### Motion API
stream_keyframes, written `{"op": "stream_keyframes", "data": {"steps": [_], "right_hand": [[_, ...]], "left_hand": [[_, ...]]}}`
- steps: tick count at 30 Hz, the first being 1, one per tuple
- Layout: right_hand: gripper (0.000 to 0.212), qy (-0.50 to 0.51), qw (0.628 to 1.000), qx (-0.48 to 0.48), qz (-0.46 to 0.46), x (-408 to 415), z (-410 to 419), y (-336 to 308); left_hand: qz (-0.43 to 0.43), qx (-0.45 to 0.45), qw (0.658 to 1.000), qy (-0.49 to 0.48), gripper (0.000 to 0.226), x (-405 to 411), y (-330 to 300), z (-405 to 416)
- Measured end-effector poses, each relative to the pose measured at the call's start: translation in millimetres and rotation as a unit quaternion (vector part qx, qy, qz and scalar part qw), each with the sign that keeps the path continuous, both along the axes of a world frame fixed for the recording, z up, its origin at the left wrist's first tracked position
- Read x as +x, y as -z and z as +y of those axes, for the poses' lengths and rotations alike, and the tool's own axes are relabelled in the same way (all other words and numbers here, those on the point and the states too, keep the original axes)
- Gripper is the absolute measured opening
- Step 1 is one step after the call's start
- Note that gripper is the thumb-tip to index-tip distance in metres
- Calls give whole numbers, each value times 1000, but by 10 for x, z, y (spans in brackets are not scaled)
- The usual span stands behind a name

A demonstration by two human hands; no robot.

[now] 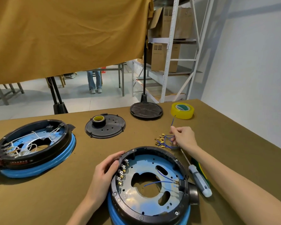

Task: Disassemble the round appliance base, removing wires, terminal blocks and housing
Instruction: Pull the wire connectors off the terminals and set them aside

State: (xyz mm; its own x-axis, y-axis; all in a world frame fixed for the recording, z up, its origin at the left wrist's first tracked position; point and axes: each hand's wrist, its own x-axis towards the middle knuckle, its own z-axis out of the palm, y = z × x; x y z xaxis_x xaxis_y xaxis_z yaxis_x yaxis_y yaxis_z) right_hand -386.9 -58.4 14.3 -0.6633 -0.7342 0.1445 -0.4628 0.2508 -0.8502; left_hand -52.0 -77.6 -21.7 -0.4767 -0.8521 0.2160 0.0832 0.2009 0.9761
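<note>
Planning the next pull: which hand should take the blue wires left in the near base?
Right, probably. The remaining wires sit on the base's right side; the right hand is only dropping a wire on the pile. Left hand steadies the rim.

Both forearms were bare to the frame edge; no sleeves, gloves, watch or rings were visible. Left hand (104, 174) and right hand (182, 137) were uncovered, nails apparently short and unpainted, though the resolution limited certainty.
</note>
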Motion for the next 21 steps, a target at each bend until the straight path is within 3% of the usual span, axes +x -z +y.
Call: {"op": "stream_keyframes", "data": {"steps": [4,8,11,15,18,21], "right_hand": [[55,16,984,126,123,-130,37,92],[46,54,961,183,201,-154,102,-32],[53,64,938,213,264,-103,126,-83],[44,55,959,190,203,-68,148,-172],[24,43,961,146,230,-50,158,-213],[24,-18,953,182,241,-20,134,-150]], "left_hand": [[0,1,1000,3,39,-7,1,2],[2,-4,1000,4,39,-7,-5,5],[2,-4,1000,4,39,-6,-8,13],[0,1,1000,3,37,-8,-21,19],[-1,1,1000,1,36,-3,-34,28],[-1,0,1000,2,34,-1,-50,39]]}}
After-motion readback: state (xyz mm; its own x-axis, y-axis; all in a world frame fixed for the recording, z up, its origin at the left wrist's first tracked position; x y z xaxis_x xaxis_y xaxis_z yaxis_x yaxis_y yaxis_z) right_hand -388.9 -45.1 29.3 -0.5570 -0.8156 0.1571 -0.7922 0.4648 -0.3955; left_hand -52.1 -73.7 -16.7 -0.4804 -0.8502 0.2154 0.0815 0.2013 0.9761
